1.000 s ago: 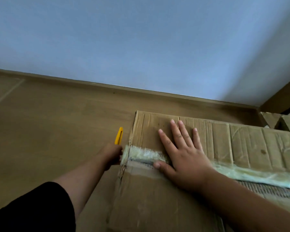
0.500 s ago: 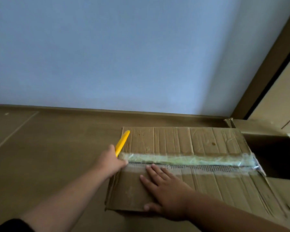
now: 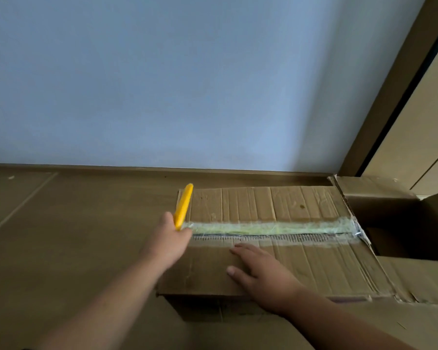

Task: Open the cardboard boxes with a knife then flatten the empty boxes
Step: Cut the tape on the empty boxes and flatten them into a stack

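Note:
A worn cardboard box [image 3: 301, 205] lies on the floor in front of me, its two top flaps joined by a strip of clear tape [image 3: 268, 227] along the middle seam. My left hand [image 3: 171, 238] grips a yellow knife [image 3: 183, 207] at the left end of that seam; the blade is hidden behind my fingers. My right hand [image 3: 262, 271] rests flat on the near flap with its fingers spread.
A second cardboard box [image 3: 390, 205] stands open at the right, touching the first one. A pale blue wall [image 3: 187, 84] with a skirting board runs behind, and a wooden door frame [image 3: 395, 92] rises at the right. Brown floor [image 3: 61, 236] stretches to the left.
My right hand has slid from the far flap to the near flap. The view has drawn back, showing the whole box top. My left hand stays at the seam's left end with the knife.

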A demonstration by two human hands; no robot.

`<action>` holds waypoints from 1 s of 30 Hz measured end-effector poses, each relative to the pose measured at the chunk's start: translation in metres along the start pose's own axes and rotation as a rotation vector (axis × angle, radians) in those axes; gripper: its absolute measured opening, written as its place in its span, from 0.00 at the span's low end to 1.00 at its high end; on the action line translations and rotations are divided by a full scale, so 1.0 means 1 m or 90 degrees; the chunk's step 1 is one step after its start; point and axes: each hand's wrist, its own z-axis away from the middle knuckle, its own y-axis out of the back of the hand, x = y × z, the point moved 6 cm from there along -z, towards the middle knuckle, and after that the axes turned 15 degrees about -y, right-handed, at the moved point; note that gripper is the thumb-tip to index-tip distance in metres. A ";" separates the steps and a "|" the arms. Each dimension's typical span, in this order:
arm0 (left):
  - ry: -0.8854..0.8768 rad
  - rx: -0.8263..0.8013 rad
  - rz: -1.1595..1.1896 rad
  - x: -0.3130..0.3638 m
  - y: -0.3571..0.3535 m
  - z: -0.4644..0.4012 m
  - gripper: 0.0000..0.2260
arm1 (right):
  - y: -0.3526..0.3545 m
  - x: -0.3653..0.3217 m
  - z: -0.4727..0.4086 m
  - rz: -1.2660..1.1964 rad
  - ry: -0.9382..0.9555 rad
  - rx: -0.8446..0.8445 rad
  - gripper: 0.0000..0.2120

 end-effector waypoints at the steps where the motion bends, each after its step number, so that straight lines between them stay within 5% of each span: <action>1: -0.014 -0.014 0.106 0.014 -0.008 0.012 0.08 | 0.003 0.000 0.001 -0.088 -0.014 0.001 0.24; 4: -0.013 -0.063 0.337 0.044 -0.041 0.048 0.07 | 0.002 -0.005 0.005 -0.369 -0.042 -0.050 0.11; 12: 0.040 -0.081 0.487 0.067 -0.064 0.077 0.11 | -0.001 0.001 0.004 -0.682 -0.068 -0.165 0.10; 22: -0.043 -0.279 0.568 0.075 -0.101 0.050 0.16 | 0.013 0.026 -0.023 -0.731 -0.179 -0.075 0.11; 30: -0.123 -0.208 0.486 0.082 -0.102 0.040 0.09 | 0.018 0.022 -0.024 -0.720 -0.146 -0.071 0.14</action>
